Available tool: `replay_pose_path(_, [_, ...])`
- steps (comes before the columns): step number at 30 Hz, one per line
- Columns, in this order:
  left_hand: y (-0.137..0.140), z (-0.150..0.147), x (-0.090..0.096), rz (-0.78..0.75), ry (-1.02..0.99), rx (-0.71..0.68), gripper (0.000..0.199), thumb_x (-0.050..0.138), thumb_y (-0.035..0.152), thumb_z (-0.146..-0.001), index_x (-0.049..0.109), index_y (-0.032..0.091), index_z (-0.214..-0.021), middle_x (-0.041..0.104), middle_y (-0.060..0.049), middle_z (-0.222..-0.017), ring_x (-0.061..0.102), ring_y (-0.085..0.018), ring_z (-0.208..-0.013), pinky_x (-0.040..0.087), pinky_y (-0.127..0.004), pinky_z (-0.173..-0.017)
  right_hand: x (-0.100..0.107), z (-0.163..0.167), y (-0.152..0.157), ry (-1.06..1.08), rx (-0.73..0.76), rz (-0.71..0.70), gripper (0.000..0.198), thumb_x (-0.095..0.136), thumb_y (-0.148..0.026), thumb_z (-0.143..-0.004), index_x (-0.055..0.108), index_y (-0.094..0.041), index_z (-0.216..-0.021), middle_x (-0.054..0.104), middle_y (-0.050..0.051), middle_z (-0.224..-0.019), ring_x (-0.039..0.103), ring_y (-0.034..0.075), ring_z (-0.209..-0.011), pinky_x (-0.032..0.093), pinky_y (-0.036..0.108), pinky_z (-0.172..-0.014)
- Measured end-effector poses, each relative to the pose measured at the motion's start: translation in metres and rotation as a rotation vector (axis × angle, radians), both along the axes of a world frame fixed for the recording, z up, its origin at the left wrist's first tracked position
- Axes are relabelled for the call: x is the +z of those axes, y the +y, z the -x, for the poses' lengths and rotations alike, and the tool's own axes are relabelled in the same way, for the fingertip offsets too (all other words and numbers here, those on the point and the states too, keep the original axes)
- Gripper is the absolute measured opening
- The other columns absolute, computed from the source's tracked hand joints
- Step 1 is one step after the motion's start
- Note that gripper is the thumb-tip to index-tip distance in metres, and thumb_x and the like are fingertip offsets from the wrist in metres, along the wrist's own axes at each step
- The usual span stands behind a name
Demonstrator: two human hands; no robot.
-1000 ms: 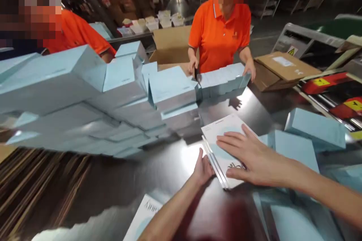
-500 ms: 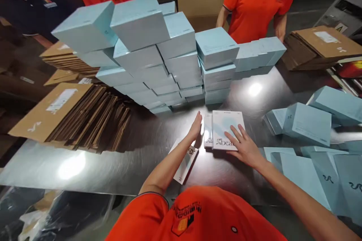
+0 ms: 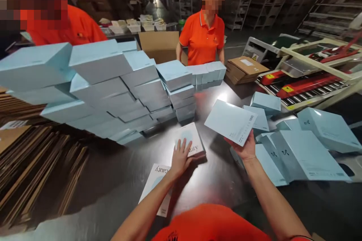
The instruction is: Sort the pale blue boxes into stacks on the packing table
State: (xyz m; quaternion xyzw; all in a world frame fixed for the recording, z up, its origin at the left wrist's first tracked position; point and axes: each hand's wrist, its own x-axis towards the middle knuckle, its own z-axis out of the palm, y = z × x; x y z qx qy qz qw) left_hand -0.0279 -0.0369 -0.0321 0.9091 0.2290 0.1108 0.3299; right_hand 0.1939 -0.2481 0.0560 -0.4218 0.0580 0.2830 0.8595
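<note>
A white box (image 3: 195, 135) with a pale blue circle and dark lettering lies on the metal table (image 3: 209, 192). My left hand (image 3: 181, 156) rests on it, fingers spread over its top. A second white box (image 3: 152, 179) lies nearer me, partly hidden beneath my left forearm. On the right, a pale blue box (image 3: 227, 120) with small print and a barcode is raised and tilted. My right hand (image 3: 246, 148) is closed around its near right corner, with some fingers hidden underneath.
Light blue boxes (image 3: 107, 83) form a tall stack ahead and left; more (image 3: 308, 154) lie at right. Flattened cartons (image 3: 34, 173) are piled left. Across the table stands a person (image 3: 202, 37), another person (image 3: 85, 26) at left. A roller conveyor (image 3: 299, 88) lies beyond.
My right hand has left the top of a white box and now holds up a pale blue box. My left hand has come down onto a white box. The view has tilted up and shifted right.
</note>
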Motion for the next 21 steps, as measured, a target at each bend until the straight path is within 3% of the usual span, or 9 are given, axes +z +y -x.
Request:
replay_pose_path(3, [0.017,0.013,0.022,0.514,-0.304,0.299,0.067,0.077,0.035,-0.086,0.057,0.021,-0.148,0.054,-0.015,-0.157,0.042,-0.039,-0.151,0.032,-0.058,-0.126,0.003,0.001,-0.001,-0.036,0.077,0.021,0.069,0.057,-0.071,-0.087,0.053,-0.034,-0.145,0.057,0.005,-0.153,0.062,0.034,-0.130,0.057,0.062,-0.096])
replay_pose_path(6, [0.031,0.023,0.052,1.069,-0.554,0.625,0.055,0.071,0.048,-0.091,0.063,0.022,-0.138,0.073,-0.011,-0.131,0.065,-0.034,-0.126,0.053,-0.052,-0.111,0.006,0.002,0.002,-0.081,0.143,0.042,0.082,0.046,-0.072,-0.092,0.034,-0.029,-0.160,0.040,0.010,-0.166,0.054,0.035,-0.139,0.056,0.062,-0.098])
replay_pose_path(9, [0.035,0.028,0.074,1.419,-0.747,0.738,0.050,0.051,0.059,-0.100,0.062,0.029,-0.139,0.074,-0.009,-0.127,0.072,-0.032,-0.111,0.062,-0.055,-0.096,0.008,0.005,0.008,-0.159,0.182,0.052,0.082,0.036,-0.072,-0.095,0.026,-0.027,-0.164,0.037,0.012,-0.167,0.052,0.035,-0.142,0.054,0.062,-0.100])
replay_pose_path(12, [0.029,0.030,0.080,1.514,-0.744,0.767,0.057,0.039,0.066,-0.101,0.059,0.035,-0.144,0.074,-0.009,-0.126,0.073,-0.033,-0.107,0.062,-0.059,-0.091,0.006,0.009,0.014,-0.180,0.227,0.053,0.081,0.027,-0.071,-0.098,0.018,-0.027,-0.166,0.029,0.011,-0.171,0.048,0.035,-0.145,0.053,0.059,-0.103])
replay_pose_path(15, [0.019,0.027,0.072,1.536,-0.699,0.795,0.057,0.039,0.067,-0.101,0.057,0.035,-0.145,0.074,-0.009,-0.125,0.073,-0.033,-0.106,0.063,-0.058,-0.089,0.004,0.011,0.019,-0.166,0.248,0.051,0.084,0.026,-0.071,-0.098,0.012,-0.025,-0.167,0.025,0.011,-0.172,0.047,0.034,-0.146,0.053,0.058,-0.104])
replay_pose_path(18, [0.007,0.022,0.060,1.596,-0.664,0.810,0.058,0.042,0.066,-0.101,0.052,0.033,-0.148,0.074,-0.009,-0.125,0.074,-0.030,-0.101,0.064,-0.053,-0.089,-0.001,0.012,0.020,-0.135,0.211,0.048,0.086,0.033,-0.074,-0.095,0.019,-0.027,-0.166,0.032,0.012,-0.169,0.051,0.034,-0.143,0.055,0.058,-0.101])
replay_pose_path(21, [-0.002,0.021,0.045,1.735,-0.509,0.700,0.055,0.051,0.058,-0.100,0.052,0.026,-0.145,0.075,-0.010,-0.117,0.075,-0.027,-0.097,0.066,-0.045,-0.084,-0.013,0.011,0.016,-0.146,0.197,0.068,0.081,0.037,-0.076,-0.094,0.034,-0.029,-0.160,0.048,0.012,-0.160,0.056,0.037,-0.138,0.056,0.060,-0.099])
